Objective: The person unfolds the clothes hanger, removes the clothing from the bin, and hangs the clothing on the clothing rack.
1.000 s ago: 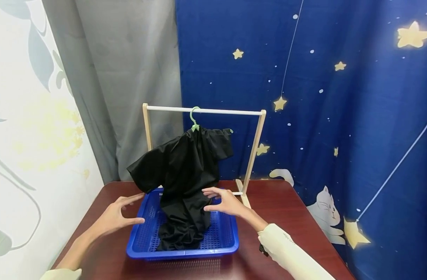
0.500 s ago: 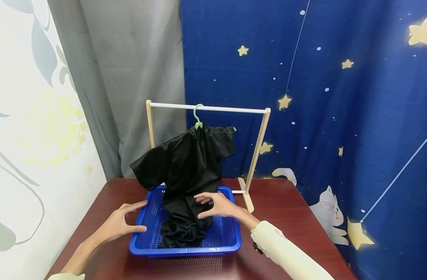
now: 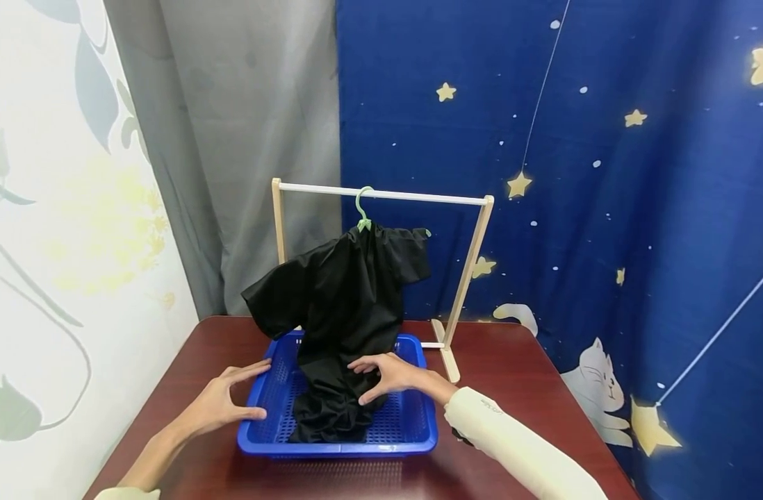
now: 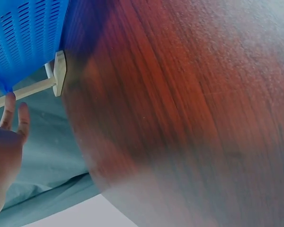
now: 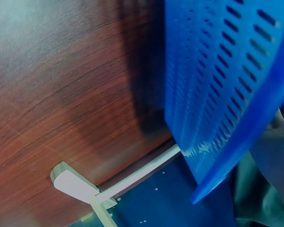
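Observation:
A black short-sleeved garment (image 3: pixel 356 285) hangs from a light green hanger (image 3: pixel 364 208), its lower end bunched inside a blue plastic basket (image 3: pixel 338 449). My left hand (image 3: pixel 222 399) is at the basket's left rim, thumb and fingers spread apart with nothing between them. Over the right part of the basket my right hand (image 3: pixel 388 375) is held with fingers apart, close to the garment's lower part; whether it touches the cloth I cannot tell. The left wrist view shows the left hand (image 4: pixel 7 137) beside the basket's corner. In the right wrist view the basket wall (image 5: pixel 217 85) mostly hides the right hand.
A small wooden rack with a white rail (image 3: pixel 425 198) stands behind the basket and bears the hanger. One rack foot (image 3: pixel 446 351) rests on the reddish-brown table (image 3: pixel 506 410). Grey and blue curtains (image 3: pixel 394 139) hang behind, and a patterned white wall (image 3: pixel 94 278) rises at left.
My right hand has moved left and lower over the garment's bunched part. The left hand has dropped slightly along the basket's left rim. The whole scene shifts a little right in view.

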`<state>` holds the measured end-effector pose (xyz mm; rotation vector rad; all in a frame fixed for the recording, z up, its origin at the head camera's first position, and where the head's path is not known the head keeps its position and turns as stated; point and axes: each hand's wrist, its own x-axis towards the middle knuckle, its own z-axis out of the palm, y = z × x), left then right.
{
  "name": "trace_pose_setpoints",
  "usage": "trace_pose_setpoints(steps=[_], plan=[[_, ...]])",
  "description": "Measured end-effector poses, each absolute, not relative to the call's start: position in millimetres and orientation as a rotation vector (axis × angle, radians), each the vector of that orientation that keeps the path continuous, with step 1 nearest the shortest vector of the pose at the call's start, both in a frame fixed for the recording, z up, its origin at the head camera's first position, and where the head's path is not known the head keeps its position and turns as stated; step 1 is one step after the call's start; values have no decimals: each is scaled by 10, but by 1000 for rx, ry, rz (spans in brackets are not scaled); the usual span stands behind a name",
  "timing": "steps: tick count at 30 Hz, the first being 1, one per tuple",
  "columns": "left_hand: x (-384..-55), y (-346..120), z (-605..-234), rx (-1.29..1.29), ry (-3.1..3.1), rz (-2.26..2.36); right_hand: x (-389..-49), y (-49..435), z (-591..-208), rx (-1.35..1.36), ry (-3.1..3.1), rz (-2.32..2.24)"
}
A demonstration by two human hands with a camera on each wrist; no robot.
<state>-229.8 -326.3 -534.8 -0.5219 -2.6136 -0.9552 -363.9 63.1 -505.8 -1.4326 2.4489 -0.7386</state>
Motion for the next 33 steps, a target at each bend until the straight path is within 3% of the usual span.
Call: trace_pose_setpoints(steps=[22,33], plan=[[-2303,-3270,-5455,-535,-2575,-995,-3569,277,-5121,-1357,2564,-275],[-2309,-3285,-5495,-536,-2578,-1034,-3560,206,-5107,-1487,2361,-433]])
